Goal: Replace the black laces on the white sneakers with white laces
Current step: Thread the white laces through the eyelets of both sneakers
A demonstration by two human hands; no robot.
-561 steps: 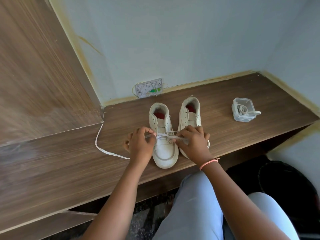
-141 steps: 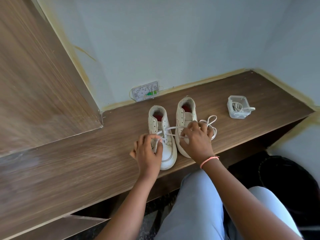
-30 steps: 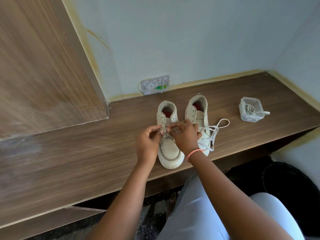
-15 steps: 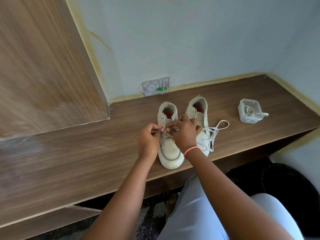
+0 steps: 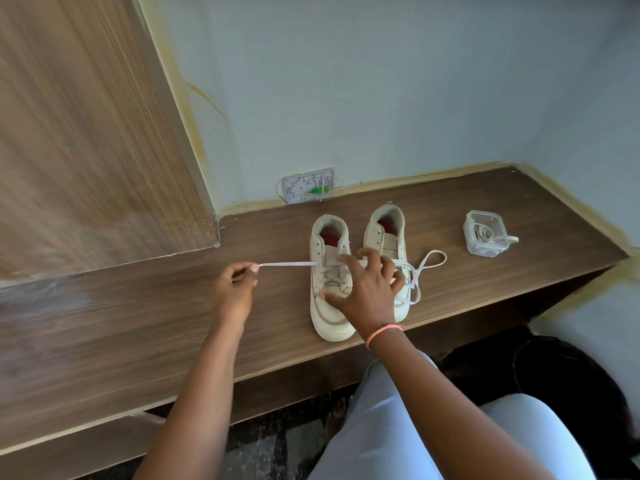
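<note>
Your left hand point(image 5: 235, 282) pinches the white lace point(image 5: 289, 264) and draws it taut toward nine o'clock; your right hand point(image 5: 367, 289) lies spread, fingers straight, pressing down on the left sneaker point(image 5: 327, 306) at the worktop's point(image 5: 138, 323) front edge; the right sneaker point(image 5: 386, 237) stands touching it at three o'clock, its own lace looping loose toward the plastic tub point(image 5: 485, 237), which holds more lace; that lace looks flat, soft and limp, so I'd say pinch it close to the tip, where it's stiffest, to feed the next eyelet; the shoe seems light and would likely slide, so hold it at the vamp while pulling.
</note>
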